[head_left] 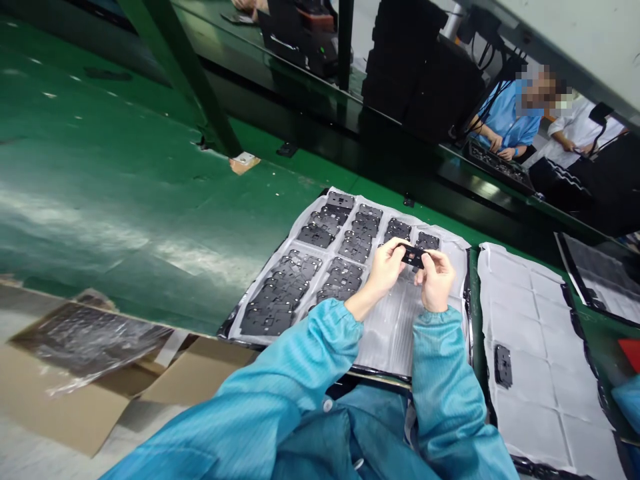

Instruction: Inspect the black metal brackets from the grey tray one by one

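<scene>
A small flat black part with cutouts (413, 256) is held level between my two hands, above a tray lined with white sheet (385, 333). My left hand (385, 268) pinches its left end, thumb on top. At the right end, my right hand (437, 277) grips it between thumb and fingers. Rows of similar black plates (281, 293) lie overlapping in the tray's left compartments. Shorter stacks (399, 230) lie along its far side, just beyond my hands. What the part looks like underneath is hidden.
To the right lies a second lined tray (535, 333) with a small black stack (503, 365). A cardboard box (65, 400) with clear plastic stands at lower left. A green post (185, 80) rises from the bench. Two people work across the dark rail, one in blue (505, 120).
</scene>
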A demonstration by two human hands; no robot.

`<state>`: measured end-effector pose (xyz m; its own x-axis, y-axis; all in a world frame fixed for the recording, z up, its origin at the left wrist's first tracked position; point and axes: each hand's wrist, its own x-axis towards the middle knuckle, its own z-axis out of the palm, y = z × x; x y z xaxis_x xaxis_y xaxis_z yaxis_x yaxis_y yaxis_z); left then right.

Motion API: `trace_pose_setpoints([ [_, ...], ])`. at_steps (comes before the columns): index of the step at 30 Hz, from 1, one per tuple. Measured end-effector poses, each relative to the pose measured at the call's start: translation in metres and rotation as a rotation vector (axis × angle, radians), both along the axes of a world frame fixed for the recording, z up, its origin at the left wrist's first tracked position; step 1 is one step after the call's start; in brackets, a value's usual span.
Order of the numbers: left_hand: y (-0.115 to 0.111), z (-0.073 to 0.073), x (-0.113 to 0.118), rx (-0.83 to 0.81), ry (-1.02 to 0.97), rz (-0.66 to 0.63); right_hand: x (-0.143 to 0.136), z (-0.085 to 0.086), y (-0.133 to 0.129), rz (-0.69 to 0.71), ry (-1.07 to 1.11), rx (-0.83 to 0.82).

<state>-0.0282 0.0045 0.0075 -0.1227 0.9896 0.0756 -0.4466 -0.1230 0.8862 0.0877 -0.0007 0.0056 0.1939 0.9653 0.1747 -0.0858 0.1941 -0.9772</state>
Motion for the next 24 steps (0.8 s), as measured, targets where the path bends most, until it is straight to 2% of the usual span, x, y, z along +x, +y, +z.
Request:
trace_pose_setpoints([
  [13, -0.0034, -0.0001, -0.0016, -0.064, 0.043, -0.029, -0.0061, -0.0006, -0.0045, -0.051, -0.02, 0.001],
  [20, -0.0025, 0.0012, -0.0006, -0.041, -0.061, -0.066, -0.0071, 0.0011, -0.0042, -0.084, -0.033, 0.033],
  [24, -0.0034, 0.0033, 0.0, -0.048, -0.042, -0.091, -0.0057, -0.0007, -0.0022, -0.089, -0.023, 0.018],
])
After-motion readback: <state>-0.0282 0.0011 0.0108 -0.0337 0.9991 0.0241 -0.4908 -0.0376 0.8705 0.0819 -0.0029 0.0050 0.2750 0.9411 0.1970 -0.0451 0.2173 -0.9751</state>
